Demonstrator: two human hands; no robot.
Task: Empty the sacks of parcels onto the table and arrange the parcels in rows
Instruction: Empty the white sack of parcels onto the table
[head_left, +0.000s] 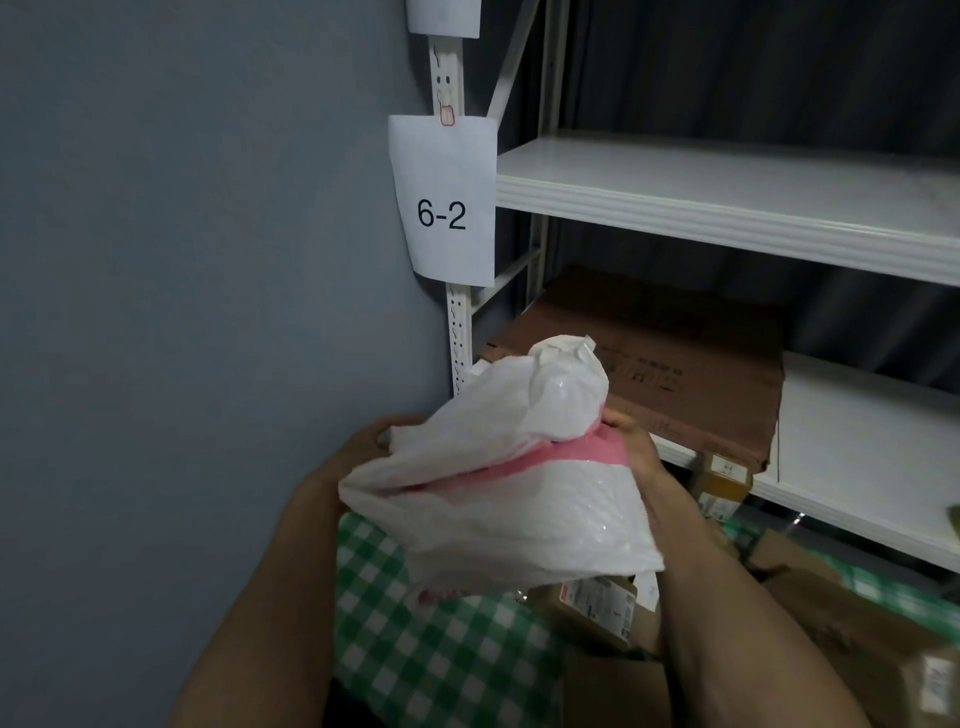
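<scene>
A parcel storeroom, this: white metal shelving (727, 192) against a grey wall, a paper label (444, 200) reading "6-2" on its upright, a flat cardboard box (675, 364) shelved, labelled cardboard parcels (597, 605) heaped on a green checked tablecloth (431, 649).

sack (519, 499): white, pink band | tablecloth (415, 649): green-white check | wall (182, 260): grey-blue | shelving (727, 192): white | flattened carton (675, 364): brown

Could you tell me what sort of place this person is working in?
Probably a parcel stockroom or sorting room. White metal shelving carries a paper location label reading 6-2, a flat cardboard box lies on a lower shelf, and labelled cardboard parcels sit on the green-checked table below.
</scene>
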